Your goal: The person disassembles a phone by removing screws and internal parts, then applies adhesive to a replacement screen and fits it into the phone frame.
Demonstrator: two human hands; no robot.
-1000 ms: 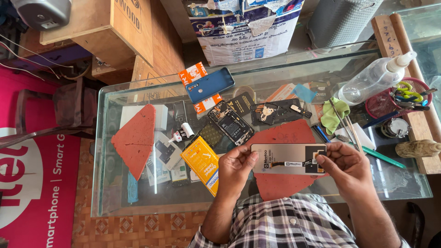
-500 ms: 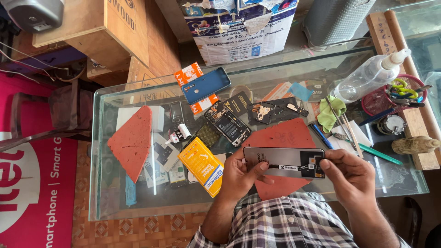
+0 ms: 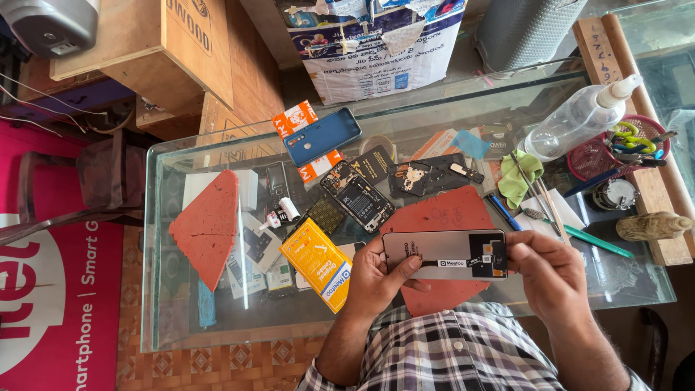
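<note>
I hold a phone display panel, grey back side up with a small black flex part near its right end, level over a red mat. My left hand grips its left end with the thumb on top. My right hand grips its right end. Just beyond the mat lies an opened phone with its circuit boards exposed. A black inner frame with parts lies beside it. A blue phone back cover rests farther back.
The glass counter also carries a yellow box, a second red mat, a clear squeeze bottle, a green cloth, tweezers and pens, and a pink tool basket. Cardboard boxes stand behind.
Both hands keep hold of the panel; it sits slightly lower and nearer to me than one second ago. The rest of the shift looks like head camera movement.
</note>
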